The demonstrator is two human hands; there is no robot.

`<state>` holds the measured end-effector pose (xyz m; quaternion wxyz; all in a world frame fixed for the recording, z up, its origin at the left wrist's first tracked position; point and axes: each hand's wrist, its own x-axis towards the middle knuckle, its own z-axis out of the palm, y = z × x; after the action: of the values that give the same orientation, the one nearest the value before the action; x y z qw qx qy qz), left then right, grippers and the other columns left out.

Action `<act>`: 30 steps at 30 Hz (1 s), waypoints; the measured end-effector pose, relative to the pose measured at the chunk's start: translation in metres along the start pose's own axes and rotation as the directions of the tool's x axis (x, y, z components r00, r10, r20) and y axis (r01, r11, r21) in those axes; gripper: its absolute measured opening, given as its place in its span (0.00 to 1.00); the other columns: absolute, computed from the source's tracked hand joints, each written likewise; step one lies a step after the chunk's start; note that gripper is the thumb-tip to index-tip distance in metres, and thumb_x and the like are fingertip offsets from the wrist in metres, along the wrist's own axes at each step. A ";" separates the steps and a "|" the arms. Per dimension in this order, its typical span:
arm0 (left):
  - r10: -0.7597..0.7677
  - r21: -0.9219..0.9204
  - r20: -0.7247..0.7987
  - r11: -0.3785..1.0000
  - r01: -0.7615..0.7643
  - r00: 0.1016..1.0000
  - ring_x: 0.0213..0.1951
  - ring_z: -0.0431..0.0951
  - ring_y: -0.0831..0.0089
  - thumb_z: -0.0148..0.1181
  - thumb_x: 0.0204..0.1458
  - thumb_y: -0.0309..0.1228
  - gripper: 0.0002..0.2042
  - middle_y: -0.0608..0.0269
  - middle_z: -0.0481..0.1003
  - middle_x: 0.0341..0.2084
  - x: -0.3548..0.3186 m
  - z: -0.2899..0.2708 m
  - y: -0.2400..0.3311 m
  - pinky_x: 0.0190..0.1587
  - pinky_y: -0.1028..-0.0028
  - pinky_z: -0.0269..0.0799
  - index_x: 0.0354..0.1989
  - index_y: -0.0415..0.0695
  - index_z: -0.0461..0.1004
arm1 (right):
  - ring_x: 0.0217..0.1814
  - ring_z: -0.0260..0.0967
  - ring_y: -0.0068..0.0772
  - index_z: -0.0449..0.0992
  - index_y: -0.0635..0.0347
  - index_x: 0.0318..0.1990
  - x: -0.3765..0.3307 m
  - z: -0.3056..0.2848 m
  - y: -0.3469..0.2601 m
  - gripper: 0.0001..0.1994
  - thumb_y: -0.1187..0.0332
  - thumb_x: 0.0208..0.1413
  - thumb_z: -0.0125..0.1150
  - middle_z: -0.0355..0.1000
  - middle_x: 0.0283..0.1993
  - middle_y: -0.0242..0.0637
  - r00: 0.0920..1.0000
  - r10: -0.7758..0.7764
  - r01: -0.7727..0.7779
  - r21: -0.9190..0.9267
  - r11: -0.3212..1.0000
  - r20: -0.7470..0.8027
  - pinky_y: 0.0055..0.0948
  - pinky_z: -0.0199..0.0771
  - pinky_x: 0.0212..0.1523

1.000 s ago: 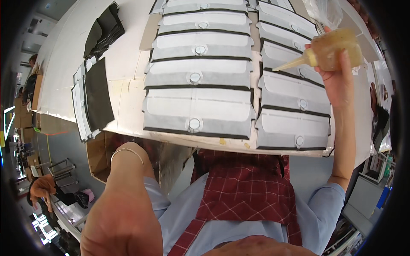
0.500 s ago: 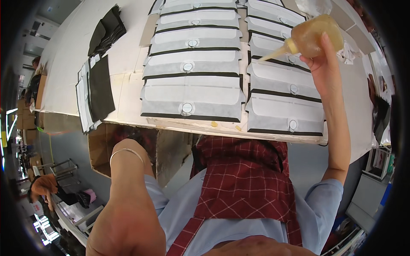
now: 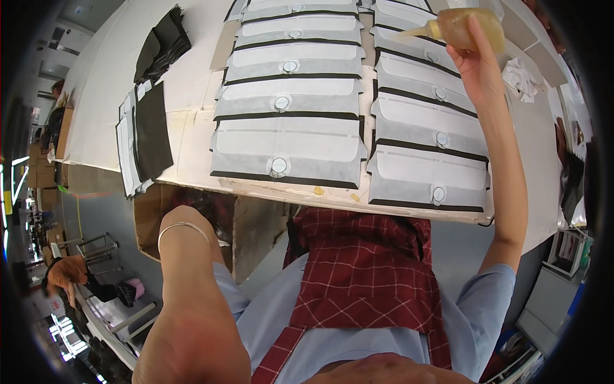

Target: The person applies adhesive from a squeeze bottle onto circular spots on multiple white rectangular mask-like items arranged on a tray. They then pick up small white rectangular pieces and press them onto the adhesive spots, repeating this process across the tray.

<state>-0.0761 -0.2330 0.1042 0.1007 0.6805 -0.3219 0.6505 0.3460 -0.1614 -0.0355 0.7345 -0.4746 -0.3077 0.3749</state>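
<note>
My right hand [image 3: 476, 67] is closed round a clear squeeze bottle [image 3: 470, 31] holding yellowish liquid, above the right-hand column. The bottle lies nearly level, its narrow nozzle pointing left over the far panels. Under it, overlapping white panels with black edges run in two columns; a near right panel [image 3: 422, 173] and a near left panel [image 3: 288, 137] lie at the table's front. Each visible disc, such as the round disc [image 3: 279, 166], sits near a panel's front edge. My left hand [image 3: 182, 216] hangs in front of the table, beside an open carton, with its fingers hidden.
A stack of black and white pieces [image 3: 150, 137] lies at the table's left edge, with black pieces [image 3: 163, 45] behind it. The brown carton [image 3: 246, 240] stands under the table. Crumpled white material [image 3: 521, 80] lies at right. Another person [image 3: 67, 274] bends over at far left.
My right hand has carried the squeeze bottle away from me and slightly left, and its nozzle has swung to nearly level. My left wrist has shifted slightly left.
</note>
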 end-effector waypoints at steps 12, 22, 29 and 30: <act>-0.633 0.455 -0.171 0.629 0.630 0.755 0.41 0.74 0.70 0.54 0.61 0.28 0.09 0.61 0.77 0.37 -0.103 -0.051 -0.107 0.48 0.71 0.72 0.47 0.39 0.76 | 0.49 0.76 0.26 0.73 0.59 0.56 0.088 0.058 0.032 0.23 0.58 0.58 0.70 0.76 0.50 0.34 0.993 -0.075 0.090 -0.165 0.982 0.096 0.28 0.84 0.43; -0.872 0.675 0.467 0.458 0.579 0.146 0.62 0.69 0.53 0.53 0.63 0.53 0.30 0.49 0.71 0.59 -0.254 -0.021 -0.258 0.64 0.61 0.66 0.59 0.37 0.72 | 0.40 0.80 0.27 0.78 0.55 0.49 0.118 0.090 0.052 0.16 0.58 0.58 0.71 0.80 0.43 0.33 0.986 -0.142 0.160 -0.243 0.957 0.087 0.28 0.81 0.33; -0.844 0.675 0.534 0.458 0.578 0.046 0.61 0.70 0.52 0.53 0.62 0.55 0.30 0.50 0.71 0.60 -0.246 -0.026 -0.261 0.63 0.60 0.67 0.59 0.39 0.72 | 0.40 0.80 0.27 0.78 0.56 0.49 0.114 0.097 0.049 0.17 0.58 0.57 0.72 0.79 0.42 0.33 0.989 -0.119 0.142 -0.325 0.935 0.091 0.25 0.81 0.30; -0.839 0.666 0.543 0.456 0.591 0.036 0.61 0.70 0.52 0.54 0.62 0.55 0.31 0.50 0.71 0.60 -0.246 -0.027 -0.260 0.63 0.60 0.67 0.60 0.40 0.72 | 0.40 0.80 0.28 0.78 0.57 0.49 0.113 0.097 0.047 0.18 0.58 0.56 0.72 0.79 0.42 0.33 0.989 -0.112 0.138 -0.337 0.931 0.094 0.25 0.80 0.30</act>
<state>0.0627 0.0587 -0.0525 0.1577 0.9673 0.1525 0.1274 0.3149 -0.0082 -0.0337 0.6513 -0.5606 -0.4245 0.2851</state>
